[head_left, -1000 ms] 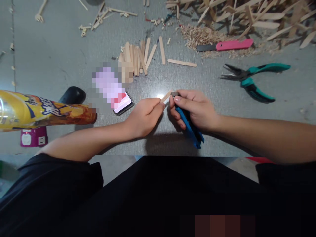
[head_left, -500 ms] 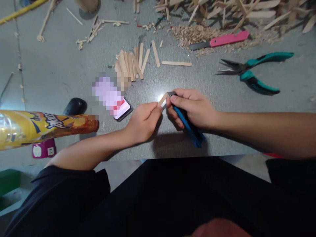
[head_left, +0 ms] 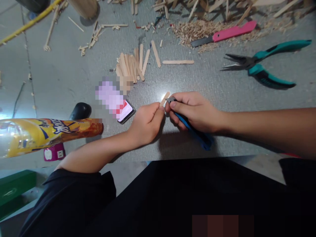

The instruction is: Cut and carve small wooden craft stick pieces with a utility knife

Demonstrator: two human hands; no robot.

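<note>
My left hand [head_left: 146, 123] is closed, pinching a wooden craft stick [head_left: 165, 96] between thumb and fingers; the stick's rounded end pokes out up and to the right. My right hand [head_left: 195, 108] is wrapped round a blue utility knife [head_left: 206, 141], thumb pressed near its metal head. The short blade lies right beside the stick; whether they touch I cannot tell. Beyond my left hand, a pile of craft sticks [head_left: 127, 67] lies with several loose ones around it, among them a single stick [head_left: 178, 62] lying crosswise.
Needle-nose pliers [head_left: 254, 64] lie open at the right. A pink-handled knife [head_left: 233, 32] rests by wood shavings [head_left: 192, 31]. Left of my hand are a phone [head_left: 125, 112], a yellow plastic bottle [head_left: 46, 135] and a magenta box [head_left: 54, 152]. The table's front edge runs close to my body.
The knife's head has shifted from the stick's tip to lower along its side. The whole view has shifted slightly. Both hands keep their holds.
</note>
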